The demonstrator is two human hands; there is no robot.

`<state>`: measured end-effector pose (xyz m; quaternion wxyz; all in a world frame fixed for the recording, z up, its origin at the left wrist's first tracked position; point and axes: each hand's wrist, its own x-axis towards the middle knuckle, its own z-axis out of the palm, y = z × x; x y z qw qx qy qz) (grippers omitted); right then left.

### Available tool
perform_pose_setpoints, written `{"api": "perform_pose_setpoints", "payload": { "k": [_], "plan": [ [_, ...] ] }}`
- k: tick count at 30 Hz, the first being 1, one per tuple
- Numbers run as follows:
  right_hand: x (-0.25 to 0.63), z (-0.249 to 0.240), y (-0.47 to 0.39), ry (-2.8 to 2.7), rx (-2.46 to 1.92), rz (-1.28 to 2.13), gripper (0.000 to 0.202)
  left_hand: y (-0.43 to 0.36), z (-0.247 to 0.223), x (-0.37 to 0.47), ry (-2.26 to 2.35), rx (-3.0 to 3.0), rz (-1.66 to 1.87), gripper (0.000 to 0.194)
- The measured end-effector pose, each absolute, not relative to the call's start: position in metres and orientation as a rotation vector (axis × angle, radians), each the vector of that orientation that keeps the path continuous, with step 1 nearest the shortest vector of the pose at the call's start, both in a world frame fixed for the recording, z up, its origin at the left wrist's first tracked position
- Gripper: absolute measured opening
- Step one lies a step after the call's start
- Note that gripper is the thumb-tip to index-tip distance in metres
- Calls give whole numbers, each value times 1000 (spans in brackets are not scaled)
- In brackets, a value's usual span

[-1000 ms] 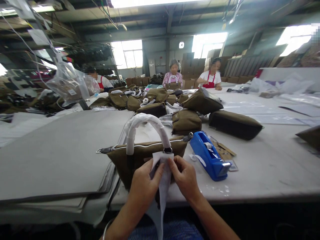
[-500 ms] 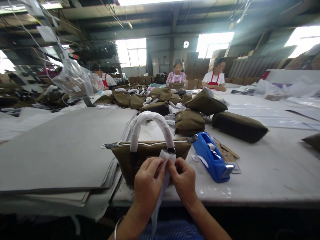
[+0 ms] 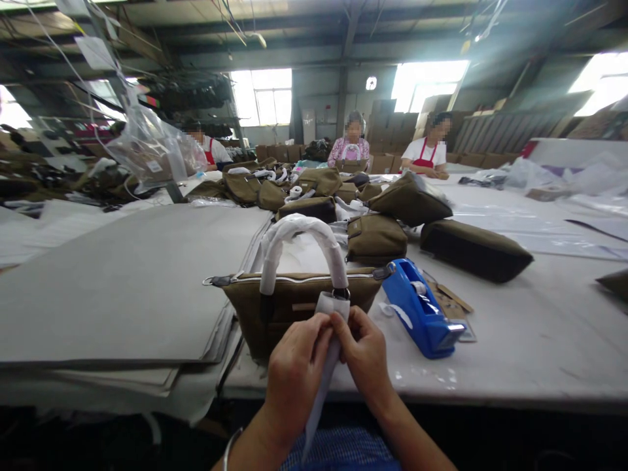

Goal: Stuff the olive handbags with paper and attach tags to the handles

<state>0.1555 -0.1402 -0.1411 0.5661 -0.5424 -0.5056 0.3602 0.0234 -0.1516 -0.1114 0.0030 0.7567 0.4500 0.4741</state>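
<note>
An olive-green handbag (image 3: 250, 314) stands upright at the table's near edge, its silver zipper along the top. Its arched handle (image 3: 305, 222) is wrapped in white covering. A white wrapping strip (image 3: 324, 373) is looped around the base below the handle's right ring and hangs down past the table edge. My left hand (image 3: 299, 363) pinches this strip from the left. From the right, my right hand (image 3: 366, 347) pinches it too, its fingertips meeting those of the left. The part of the strip between the fingers is hidden.
A blue tape dispenser (image 3: 422, 307) lies right of the bag, beside brown tags (image 3: 449, 297). Stacked grey sheets (image 3: 122, 281) cover the left side. More olive bags (image 3: 375, 237) are heaped behind. Several co-workers (image 3: 426, 154) sit across the table.
Both hands have slid slightly down the strip, and their fingertips have closed together. The view has shifted a little, so the scene sits slightly to the right.
</note>
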Motion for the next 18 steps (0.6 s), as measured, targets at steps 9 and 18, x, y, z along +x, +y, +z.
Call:
{"api": "perform_pose_setpoints", "payload": {
  "k": [9, 18],
  "plan": [
    [160, -134, -138, -1231, -1302, 880, 40, -155, -113, 20, 1305, 2166, 1441, 15],
    [162, -134, -137, -1009, -1137, 1208, 48, -135, -93, -15, 1114, 1398, 1010, 43]
  ]
}}
